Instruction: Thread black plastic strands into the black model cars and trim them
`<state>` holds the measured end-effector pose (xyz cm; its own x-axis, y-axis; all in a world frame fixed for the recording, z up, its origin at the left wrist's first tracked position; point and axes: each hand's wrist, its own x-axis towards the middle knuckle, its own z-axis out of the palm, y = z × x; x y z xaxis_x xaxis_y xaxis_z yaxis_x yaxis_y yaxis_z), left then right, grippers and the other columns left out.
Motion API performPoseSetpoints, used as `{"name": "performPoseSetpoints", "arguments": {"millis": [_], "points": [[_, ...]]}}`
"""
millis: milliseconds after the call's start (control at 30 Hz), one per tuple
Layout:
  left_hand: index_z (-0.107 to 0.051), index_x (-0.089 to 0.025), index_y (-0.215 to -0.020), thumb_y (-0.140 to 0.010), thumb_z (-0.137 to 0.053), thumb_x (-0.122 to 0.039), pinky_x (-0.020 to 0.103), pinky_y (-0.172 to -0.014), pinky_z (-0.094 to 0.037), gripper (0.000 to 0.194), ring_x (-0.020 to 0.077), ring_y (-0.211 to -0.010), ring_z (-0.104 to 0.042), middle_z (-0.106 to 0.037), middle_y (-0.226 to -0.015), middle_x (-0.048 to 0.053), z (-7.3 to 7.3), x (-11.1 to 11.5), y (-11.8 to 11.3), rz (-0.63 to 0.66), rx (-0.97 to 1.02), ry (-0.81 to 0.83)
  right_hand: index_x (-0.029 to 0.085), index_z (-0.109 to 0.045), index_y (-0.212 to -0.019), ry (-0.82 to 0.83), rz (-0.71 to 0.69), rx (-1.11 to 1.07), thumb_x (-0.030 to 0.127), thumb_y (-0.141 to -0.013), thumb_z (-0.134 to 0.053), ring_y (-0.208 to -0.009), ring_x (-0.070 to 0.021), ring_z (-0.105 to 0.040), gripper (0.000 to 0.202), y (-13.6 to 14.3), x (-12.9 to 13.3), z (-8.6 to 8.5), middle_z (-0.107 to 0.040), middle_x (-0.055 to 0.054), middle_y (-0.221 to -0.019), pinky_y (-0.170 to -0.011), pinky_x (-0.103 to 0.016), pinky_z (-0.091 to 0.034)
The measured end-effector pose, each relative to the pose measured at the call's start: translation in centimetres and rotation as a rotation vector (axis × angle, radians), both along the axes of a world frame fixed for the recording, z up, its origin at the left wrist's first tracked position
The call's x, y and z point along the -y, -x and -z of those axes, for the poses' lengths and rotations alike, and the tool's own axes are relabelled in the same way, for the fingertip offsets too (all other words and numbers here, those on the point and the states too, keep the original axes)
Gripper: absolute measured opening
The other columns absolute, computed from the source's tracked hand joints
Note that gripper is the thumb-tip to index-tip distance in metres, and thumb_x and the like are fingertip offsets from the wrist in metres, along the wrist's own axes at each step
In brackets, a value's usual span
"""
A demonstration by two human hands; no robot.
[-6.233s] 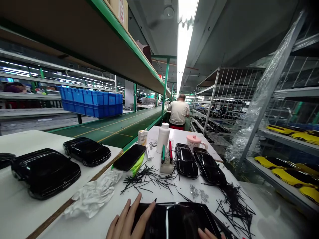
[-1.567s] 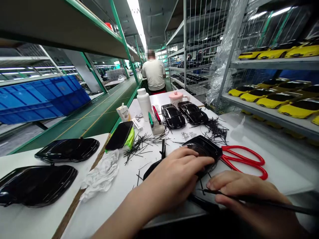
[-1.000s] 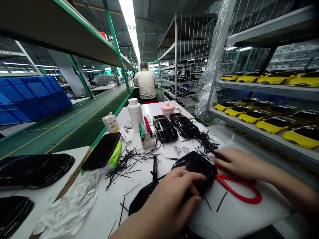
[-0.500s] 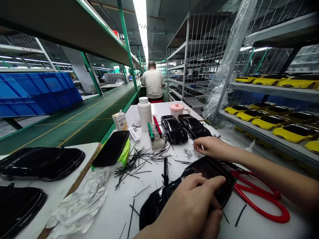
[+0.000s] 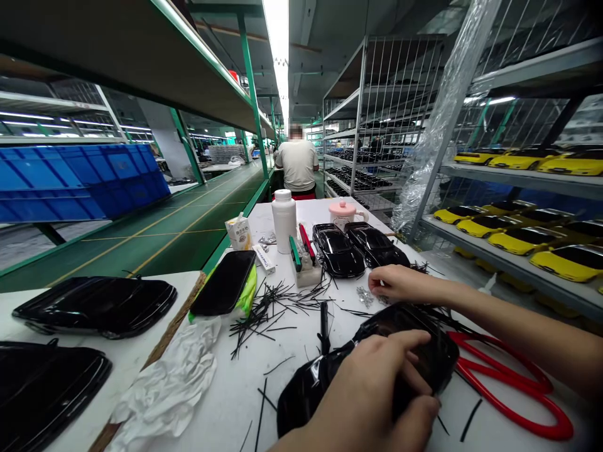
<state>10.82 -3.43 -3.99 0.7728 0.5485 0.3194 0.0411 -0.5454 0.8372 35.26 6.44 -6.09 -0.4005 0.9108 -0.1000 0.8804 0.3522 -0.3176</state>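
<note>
My left hand [image 5: 365, 392] grips a black model car body [image 5: 301, 392] at the front of the table. Its fingers lie across the dark upper side and the thumb is at the near edge. One small door-like part [image 5: 324, 326] stands up from the body's far side. Beyond the car, my right hand [image 5: 393, 282] has its fingertips pressed together at a small pile of shiny bits [image 5: 364, 295]; anything between them is too small to make out. Red-handled scissors [image 5: 518, 417] lie right of the car body, partly under the right forearm.
Two black model cars [image 5: 338, 250] stand farther back, near a pink-lidded mug [image 5: 342, 212] and white bottle [image 5: 284, 223]. Black strips [image 5: 264, 307], a phone [image 5: 225, 282] and crumpled paper [image 5: 169, 383] lie left. More black cars [image 5: 97, 304] sit at far left. Shelves hold yellow cars [image 5: 499, 235].
The whole view has shifted slightly, so things appear farther right and lower. My right fingertips have come a little closer to the shiny bits. My left hand stays on the car body.
</note>
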Motion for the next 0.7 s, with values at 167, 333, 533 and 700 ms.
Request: {"name": "performPoseSetpoints", "arguments": {"millis": [167, 333, 533, 700], "points": [[-0.053, -0.015, -0.136, -0.087, -0.067, -0.021, 0.038, -0.100, -0.051, 0.051, 0.0211, -0.096, -0.070, -0.070, -0.086, 0.003, -1.0, 0.6, 0.1, -0.117, 0.172, 0.370, 0.017, -0.066, -0.105, -0.046, 0.102, -0.188, 0.041, -0.099, -0.062, -0.089, -0.0181, -0.066, 0.025, -0.2, 1.2, -1.0, -0.068, -0.004, -0.102, -0.082, -0.039, -0.056], [-0.045, -0.023, -0.141, -0.089, -0.071, -0.022, 0.026, -0.087, -0.054, 0.058, 0.0132, -0.087, -0.070, -0.065, -0.084, -0.004, -2.1, 0.7, 0.2, -0.248, 0.342, 0.697, 0.019, -0.058, -0.096, 0.059, 0.179, -0.462, 0.054, -0.100, -0.049, -0.065, -0.0123, -0.049, 0.037, 0.1, 5.5, -4.6, -0.052, 0.002, -0.076, -0.059, -0.027, -0.042], [-0.050, -0.026, -0.139, -0.089, -0.071, -0.018, 0.019, -0.073, -0.054, 0.055, 0.0078, -0.071, -0.068, -0.070, -0.083, -0.005, -2.7, 0.9, 0.2, -0.264, 0.290, 0.659, 0.020, -0.059, -0.093, 0.367, 0.202, -0.845, 0.058, -0.093, -0.062, -0.055, -0.0080, -0.036, 0.038, 2.1, 11.0, -6.9, -0.042, 0.005, -0.070, -0.048, -0.024, -0.026], [-0.054, -0.026, -0.138, -0.087, -0.072, -0.018, 0.018, -0.065, -0.051, 0.054, 0.0074, -0.064, -0.061, -0.072, -0.080, -0.005, -2.8, 0.9, 0.1, -0.267, 0.247, 0.571, 0.019, -0.065, -0.090, 0.472, 0.166, -1.010, 0.049, -0.094, -0.068, -0.062, -0.0088, -0.042, 0.030, 3.2, 12.6, -7.0, -0.054, 0.001, -0.079, -0.053, -0.025, -0.028]]}}
